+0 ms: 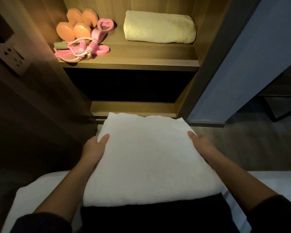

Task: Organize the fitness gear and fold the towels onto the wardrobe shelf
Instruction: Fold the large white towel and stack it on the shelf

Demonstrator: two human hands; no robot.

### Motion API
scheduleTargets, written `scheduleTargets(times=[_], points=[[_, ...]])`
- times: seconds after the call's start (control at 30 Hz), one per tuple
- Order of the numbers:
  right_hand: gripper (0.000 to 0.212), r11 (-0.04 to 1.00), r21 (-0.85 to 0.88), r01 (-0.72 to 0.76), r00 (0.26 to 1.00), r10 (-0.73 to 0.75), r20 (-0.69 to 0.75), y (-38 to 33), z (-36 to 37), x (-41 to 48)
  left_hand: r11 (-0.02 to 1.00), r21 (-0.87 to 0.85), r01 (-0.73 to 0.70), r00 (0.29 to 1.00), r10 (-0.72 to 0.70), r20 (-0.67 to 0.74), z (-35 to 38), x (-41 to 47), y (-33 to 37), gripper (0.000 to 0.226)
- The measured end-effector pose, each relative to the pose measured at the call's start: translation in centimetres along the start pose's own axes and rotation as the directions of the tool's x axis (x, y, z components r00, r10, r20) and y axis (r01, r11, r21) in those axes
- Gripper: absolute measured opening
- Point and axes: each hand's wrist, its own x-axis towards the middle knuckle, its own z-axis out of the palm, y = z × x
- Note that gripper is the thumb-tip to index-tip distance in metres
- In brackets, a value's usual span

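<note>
Folded white terry towel, thick and rectangular, sat lower centre; left grip and right grip clasped its side edges, thumbs on top. Upper frame, wooden shelf carried rolled cream towel right, smooth orange dumbbells and pink skipping rope left.

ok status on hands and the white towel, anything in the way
Left hand and right hand grip folded white towel by its sides. Not yet on shelf. Cream towel right, dumbbells and skipping rope left already there.
</note>
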Motion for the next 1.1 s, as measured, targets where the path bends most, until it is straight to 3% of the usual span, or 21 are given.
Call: scheduleTargets(times=[0.07, 0.2, 0.3, 0.37, 0.43, 0.5, 0.57, 0.63, 0.73, 0.77, 0.9, 1.1], points=[[0.061, 0.999, 0.027, -0.043, 0.998, 0.041, 0.052, 0.2, 0.0, -0.2, 0.999, -0.019, 0.048, 0.997, -0.047, 0.059, -0.3, -0.1, 0.1, 0.041], [0.056, 0.949, 0.290, -0.128, 0.961, 0.046, 0.272, 1.9, -1.4, -1.9, 0.952, -0.124, 0.280, 0.938, -0.244, 0.246, -1.4, -1.8, -0.6, 0.039], [0.043, 0.945, 0.284, -0.165, 0.920, 0.044, 0.389, 3.6, -2.4, -3.8, 0.913, -0.226, 0.338, 0.906, -0.251, 0.341, -1.8, -4.3, -2.5, 0.038], [0.042, 0.979, 0.180, -0.094, 0.937, 0.026, 0.347, 4.3, -2.5, -4.5, 0.964, -0.101, 0.246, 0.923, -0.201, 0.329, -1.6, -5.4, -3.6, 0.044], [0.043, 0.998, 0.019, 0.063, 0.961, -0.066, 0.268, 4.9, -2.3, -4.9, 0.996, 0.023, 0.082, 0.971, -0.085, 0.225, -1.5, -6.1, -4.1, 0.049], [0.040, 0.985, -0.028, 0.169, 0.965, -0.160, 0.206, 5.1, -2.2, -5.2, 0.999, 0.022, -0.034, 0.989, 0.030, 0.143, -1.4, -6.6, -4.0, 0.049], [0.040, 0.983, -0.020, 0.181, 0.965, -0.174, 0.196, 5.2, -2.2, -5.6, 0.997, 0.014, -0.070, 0.990, 0.068, 0.123, -1.6, -7.2, -3.7, 0.048], [0.039, 0.989, 0.023, 0.145, 0.964, -0.147, 0.224, 5.5, -2.4, -6.2, 0.999, 0.000, -0.038, 0.986, 0.037, 0.162, -1.9, -7.5, -3.7, 0.047], [0.037, 0.983, 0.181, 0.031, 0.950, -0.086, 0.301, 6.6, -2.8, -7.1, 0.959, -0.203, 0.198, 0.921, -0.112, 0.372, -2.6, -8.6, -4.0, 0.048], [0.037, 0.983, 0.182, 0.032, 0.948, -0.087, 0.306, 7.0, -3.0, -7.3, 0.949, -0.231, 0.217, 0.910, -0.111, 0.399, -2.6, -9.0, -4.3, 0.049], [0.036, 0.970, 0.023, 0.242, 0.959, -0.243, 0.149, 7.8, -2.8, -7.5, 0.994, -0.054, -0.097, 0.983, 0.104, 0.153, -2.1, -9.8, -5.3, 0.040], [0.039, 0.890, 0.015, 0.455, 0.888, -0.455, 0.068, 10.1, -4.2, -8.1, 0.938, 0.028, -0.344, 0.939, 0.344, 0.015, -3.2, -10.2, -7.5, 0.027]])
